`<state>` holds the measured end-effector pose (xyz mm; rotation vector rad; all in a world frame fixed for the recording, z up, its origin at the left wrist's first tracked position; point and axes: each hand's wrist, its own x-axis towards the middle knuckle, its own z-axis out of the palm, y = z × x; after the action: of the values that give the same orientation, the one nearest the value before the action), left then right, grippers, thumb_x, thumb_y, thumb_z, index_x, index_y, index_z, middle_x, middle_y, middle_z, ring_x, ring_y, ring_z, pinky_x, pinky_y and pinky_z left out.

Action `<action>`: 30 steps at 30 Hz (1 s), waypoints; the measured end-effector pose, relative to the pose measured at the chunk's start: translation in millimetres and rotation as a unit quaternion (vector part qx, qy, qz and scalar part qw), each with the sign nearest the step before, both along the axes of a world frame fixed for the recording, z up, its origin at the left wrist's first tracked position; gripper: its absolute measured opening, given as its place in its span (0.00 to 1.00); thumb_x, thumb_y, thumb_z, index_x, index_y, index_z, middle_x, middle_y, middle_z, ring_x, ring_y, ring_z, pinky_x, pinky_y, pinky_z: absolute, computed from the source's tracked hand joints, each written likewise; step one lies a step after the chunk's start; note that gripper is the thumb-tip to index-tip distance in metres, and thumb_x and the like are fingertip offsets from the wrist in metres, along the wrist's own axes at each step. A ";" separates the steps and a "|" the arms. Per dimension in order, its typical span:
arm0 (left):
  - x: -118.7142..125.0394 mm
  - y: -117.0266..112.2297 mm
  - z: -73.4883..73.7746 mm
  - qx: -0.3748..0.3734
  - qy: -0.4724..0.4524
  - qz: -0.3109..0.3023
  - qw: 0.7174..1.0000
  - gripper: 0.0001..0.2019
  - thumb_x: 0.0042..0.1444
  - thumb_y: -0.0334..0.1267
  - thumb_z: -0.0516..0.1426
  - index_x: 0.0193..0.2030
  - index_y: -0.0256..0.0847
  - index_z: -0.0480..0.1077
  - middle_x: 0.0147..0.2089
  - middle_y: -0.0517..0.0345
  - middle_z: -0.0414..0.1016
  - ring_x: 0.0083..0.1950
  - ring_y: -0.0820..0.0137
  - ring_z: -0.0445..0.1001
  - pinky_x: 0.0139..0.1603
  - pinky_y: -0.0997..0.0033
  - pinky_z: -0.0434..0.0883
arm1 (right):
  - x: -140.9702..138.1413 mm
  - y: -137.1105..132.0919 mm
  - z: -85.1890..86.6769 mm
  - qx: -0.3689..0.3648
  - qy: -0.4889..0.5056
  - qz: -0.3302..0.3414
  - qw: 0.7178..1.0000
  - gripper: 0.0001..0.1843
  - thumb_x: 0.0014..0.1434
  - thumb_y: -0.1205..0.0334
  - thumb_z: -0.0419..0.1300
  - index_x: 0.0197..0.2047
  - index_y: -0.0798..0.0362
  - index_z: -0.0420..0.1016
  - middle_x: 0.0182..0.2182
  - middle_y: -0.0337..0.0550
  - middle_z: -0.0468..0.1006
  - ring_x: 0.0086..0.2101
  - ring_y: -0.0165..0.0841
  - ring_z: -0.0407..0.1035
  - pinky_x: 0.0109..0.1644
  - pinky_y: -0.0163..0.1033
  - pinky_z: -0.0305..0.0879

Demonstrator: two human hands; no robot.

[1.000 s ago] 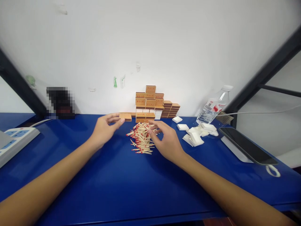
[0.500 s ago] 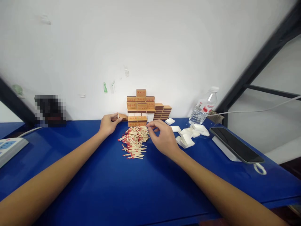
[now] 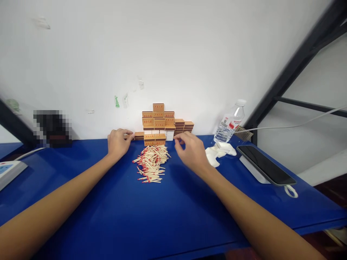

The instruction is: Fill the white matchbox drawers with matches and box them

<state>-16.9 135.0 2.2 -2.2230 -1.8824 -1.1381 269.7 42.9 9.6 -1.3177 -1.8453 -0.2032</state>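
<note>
My left hand (image 3: 118,143) pinches the left end of a matchbox (image 3: 139,135), which lies low against the wall, left of the stacked matchboxes (image 3: 158,122). My right hand (image 3: 191,149) is at the stack's right side, fingers curled and thumb close to the forefinger. Whether anything sits between those fingertips is too small to tell. Two matchboxes (image 3: 154,139) stand side by side at the stack's front, with white boxes (image 3: 170,135) behind. Between my hands lies a heap of loose red-tipped matches (image 3: 151,161) on the blue table (image 3: 135,216).
White tray-like pieces (image 3: 226,148) lie right of my right hand, partly behind it. Farther right are a water bottle (image 3: 230,122) and a phone (image 3: 267,164) on a white stand, with a cable. More brown-sided matchboxes (image 3: 183,125) adjoin the stack. A white device (image 3: 12,173) is at far left.
My left hand has set the matchbox down flat beside the stack and shifted slightly left. My right hand has moved up to the stack's right side. The view has turned slightly.
</note>
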 end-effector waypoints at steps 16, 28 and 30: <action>-31.8 -85.2 -1.9 0.050 0.100 -0.243 0.964 0.14 0.69 0.48 0.57 0.42 0.45 0.81 0.41 0.54 0.84 0.41 0.62 0.77 0.45 0.62 0.71 | 102.2 -17.4 58.5 -0.484 -0.221 -0.140 0.835 0.25 0.55 0.38 0.69 0.22 0.51 0.78 0.26 0.49 0.81 0.28 0.41 0.74 0.29 0.43 0.63; -10.9 -108.5 5.3 0.110 0.059 -0.283 0.951 0.10 0.68 0.45 0.60 0.43 0.44 0.81 0.37 0.56 0.84 0.39 0.65 0.78 0.44 0.64 0.73 | 57.6 -27.9 62.3 -0.265 -0.044 0.069 0.961 0.17 0.64 0.46 0.65 0.33 0.51 0.80 0.31 0.45 0.81 0.31 0.35 0.73 0.35 0.41 0.66; -5.7 -114.7 5.6 0.104 0.032 -0.303 0.947 0.11 0.65 0.46 0.62 0.45 0.43 0.81 0.37 0.56 0.84 0.39 0.66 0.78 0.43 0.65 0.74 | 28.7 -39.6 60.2 -0.339 -0.011 0.195 0.920 0.17 0.59 0.45 0.69 0.38 0.51 0.82 0.32 0.43 0.81 0.31 0.33 0.73 0.34 0.38 0.67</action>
<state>-22.7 20.3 7.8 -2.7395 -1.0007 -1.2224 298.4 3.4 69.9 -1.3340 -2.2503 0.6954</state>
